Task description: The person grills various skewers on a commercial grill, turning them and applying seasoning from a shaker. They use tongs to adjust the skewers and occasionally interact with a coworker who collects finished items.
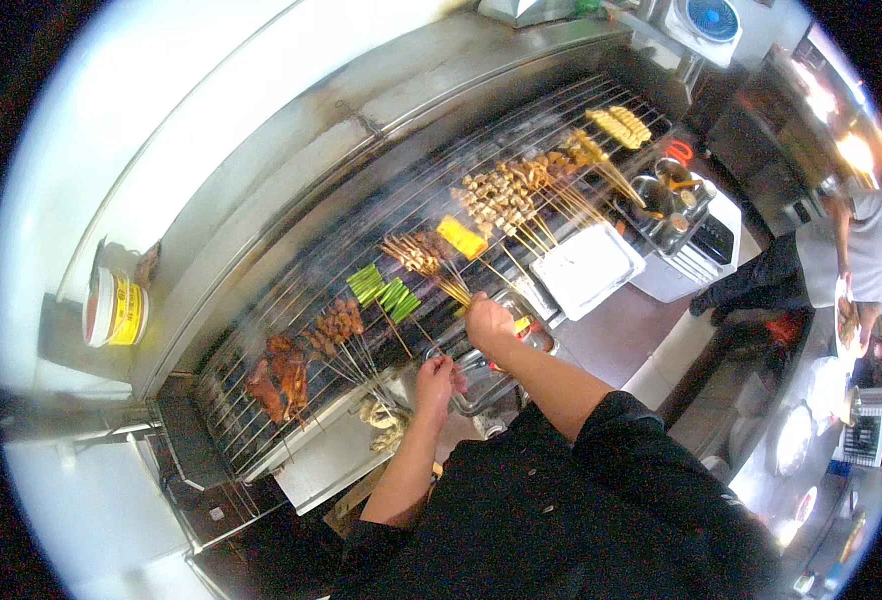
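Head view is showing a bunch of brown skewers (418, 252) lying across the grill (401, 205), their stick ends running into the right hand (489, 322), whose fingers are wrapping around them. The left hand (439, 383) is hanging near the stick ends of the green skewers (399, 300), its fingers bending; whether they are pinching a stick, I cannot tell. Beside the brown bunch, a yellow slab (461, 237) is lying. Farther right, a white tray (588, 268) is resting at the grill's near edge, and another person (856, 240) is standing beyond.
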### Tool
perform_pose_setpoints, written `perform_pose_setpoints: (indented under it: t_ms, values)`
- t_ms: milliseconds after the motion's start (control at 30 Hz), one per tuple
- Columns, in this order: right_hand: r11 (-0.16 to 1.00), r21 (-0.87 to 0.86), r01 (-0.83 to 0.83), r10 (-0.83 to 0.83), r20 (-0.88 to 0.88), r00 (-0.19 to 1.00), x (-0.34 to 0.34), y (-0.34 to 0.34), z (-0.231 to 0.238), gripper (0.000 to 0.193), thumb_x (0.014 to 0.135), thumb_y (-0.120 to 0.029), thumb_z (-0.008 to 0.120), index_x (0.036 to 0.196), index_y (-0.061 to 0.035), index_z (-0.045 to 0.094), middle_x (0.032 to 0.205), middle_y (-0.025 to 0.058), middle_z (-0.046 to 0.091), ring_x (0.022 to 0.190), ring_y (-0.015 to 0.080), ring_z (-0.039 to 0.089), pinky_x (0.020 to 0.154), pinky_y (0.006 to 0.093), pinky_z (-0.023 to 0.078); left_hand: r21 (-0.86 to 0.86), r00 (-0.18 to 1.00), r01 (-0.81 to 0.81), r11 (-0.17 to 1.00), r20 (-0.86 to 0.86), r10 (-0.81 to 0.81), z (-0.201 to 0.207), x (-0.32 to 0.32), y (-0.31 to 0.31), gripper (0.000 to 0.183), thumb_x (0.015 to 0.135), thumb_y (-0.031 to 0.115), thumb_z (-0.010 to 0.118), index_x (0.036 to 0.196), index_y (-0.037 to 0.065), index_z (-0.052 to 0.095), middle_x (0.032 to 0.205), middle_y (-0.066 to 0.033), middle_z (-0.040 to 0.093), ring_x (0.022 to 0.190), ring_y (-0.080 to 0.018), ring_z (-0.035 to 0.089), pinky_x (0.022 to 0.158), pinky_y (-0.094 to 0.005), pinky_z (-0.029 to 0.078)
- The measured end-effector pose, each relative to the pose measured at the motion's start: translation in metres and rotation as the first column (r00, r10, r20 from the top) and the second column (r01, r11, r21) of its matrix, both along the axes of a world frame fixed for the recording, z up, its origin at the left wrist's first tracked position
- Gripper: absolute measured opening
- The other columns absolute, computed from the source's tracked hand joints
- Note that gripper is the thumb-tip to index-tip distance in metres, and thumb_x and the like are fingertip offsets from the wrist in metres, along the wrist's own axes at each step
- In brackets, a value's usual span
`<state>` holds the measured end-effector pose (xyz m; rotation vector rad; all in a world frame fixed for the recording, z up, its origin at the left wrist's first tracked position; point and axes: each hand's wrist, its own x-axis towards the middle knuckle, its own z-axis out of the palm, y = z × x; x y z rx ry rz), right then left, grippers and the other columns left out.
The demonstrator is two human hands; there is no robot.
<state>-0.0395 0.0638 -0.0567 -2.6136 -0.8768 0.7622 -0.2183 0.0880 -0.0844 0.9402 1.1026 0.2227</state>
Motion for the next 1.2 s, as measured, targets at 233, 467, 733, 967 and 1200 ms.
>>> perform_pose_setpoints:
  t_ms: [233,467,733,967,1200]
  values:
    - [0.996,-0.042,-0.082,0.085,0.096,0.992,-0.007,-0.003,0.006,0.026,0.098,-0.018,0.055,0.116,0.0010,0.054,0.111,0.0210,0.068,0.100,0.0362,0.071,0.080,0.0443,0.059,-0.063,0.991,0.130,0.989,0.051,-0.127,-0.014,-0.027,-0.010,0.029,0.098,0.026,0.061,0.117,0.003,0.057,0.098,-0.0082,0.064,0.075,-0.0186,0.065,0.061,-0.0334,0.056]
    - [0.971,0.146,-0.187,0.098,0.472,0.876,0.024,-0.030,0.025,0.039,0.094,-0.035,0.060,0.114,-0.0023,0.059,0.115,0.0190,0.062,0.095,0.0384,0.068,0.081,0.0466,0.057,-0.064,0.973,0.226,0.972,-0.040,-0.228,-0.026,-0.089,-0.035,0.027,0.099,0.026,0.061,0.116,0.005,0.059,0.096,-0.0064,0.067,0.080,-0.0163,0.065,0.067,-0.0322,0.054]
    - [0.980,0.176,-0.092,0.037,0.296,0.955,0.069,-0.037,-0.003,0.018,0.094,-0.023,0.056,0.093,-0.0064,0.062,0.086,0.0224,0.069,0.083,0.0430,0.068,0.074,0.0538,0.055,0.100,0.890,0.406,0.908,-0.269,-0.368,-0.066,-0.157,-0.052,0.029,0.097,0.024,0.061,0.112,-0.001,0.061,0.085,-0.0049,0.063,0.070,-0.0128,0.058,0.061,-0.0273,0.047]
    - [0.909,0.404,-0.100,-0.026,0.296,0.955,0.059,-0.035,0.017,0.021,0.094,-0.025,0.056,0.090,-0.0064,0.064,0.085,0.0220,0.069,0.078,0.0435,0.067,0.069,0.0538,0.054,-0.089,0.952,0.165,0.982,-0.246,-0.183,-0.118,-0.191,-0.062,0.034,0.098,0.029,0.061,0.115,0.000,0.062,0.089,-0.0098,0.068,0.072,-0.0175,0.065,0.060,-0.0329,0.053]
    - [0.927,0.369,-0.059,-0.058,0.296,0.953,0.062,-0.041,0.020,0.020,0.094,-0.023,0.059,0.092,-0.0047,0.065,0.093,0.0218,0.067,0.082,0.0420,0.067,0.074,0.0521,0.055,0.020,0.911,0.382,0.924,-0.178,-0.373,-0.150,-0.216,-0.058,0.034,0.097,0.035,0.061,0.095,0.001,0.067,0.076,-0.0052,0.066,0.062,-0.0149,0.062,0.059,-0.0317,0.052]
